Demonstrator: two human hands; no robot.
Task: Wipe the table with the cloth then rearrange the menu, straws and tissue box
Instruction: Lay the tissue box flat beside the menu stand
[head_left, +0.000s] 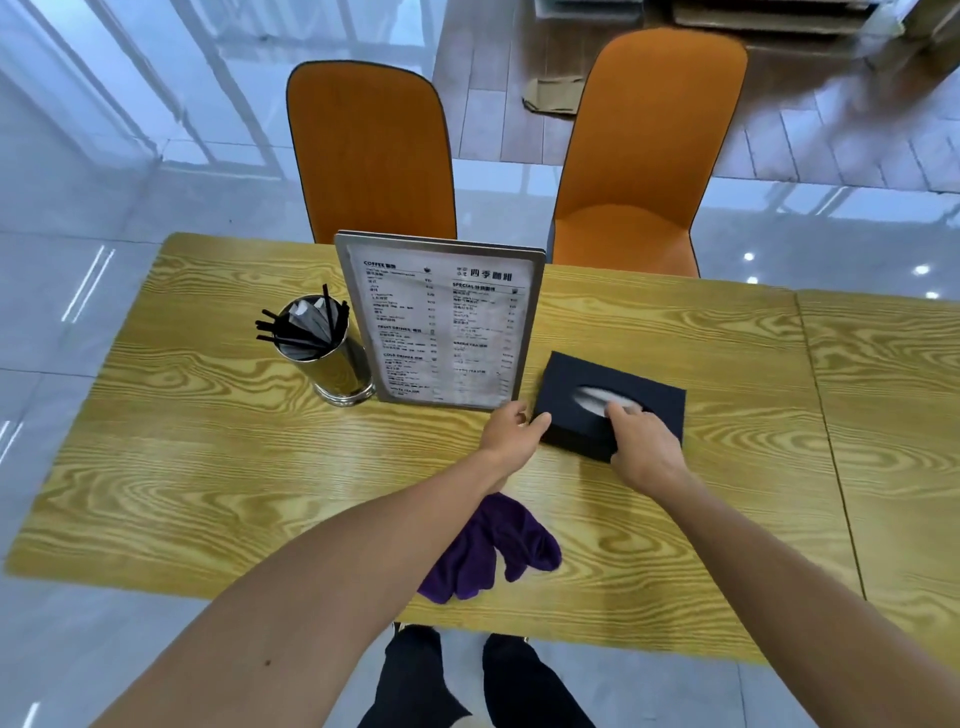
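Note:
A black tissue box (587, 382) lies on the wooden table (208, 467), right of the upright framed menu (441, 322). My right hand (641, 447) grips the box's near edge, fingers over its top by the tissue slot. My left hand (514, 431) touches the box's left corner, thumb against it, close to the menu's lower right corner. A steel cup of black straws (324, 348) stands left of the menu. The purple cloth (493, 551) lies crumpled near the front edge, partly under my left forearm.
Two orange chairs (374, 150) (649, 156) stand behind the table's far edge. A second wooden table (893, 415) joins on the right. Glossy tiled floor surrounds the tables, and my legs show below the front edge.

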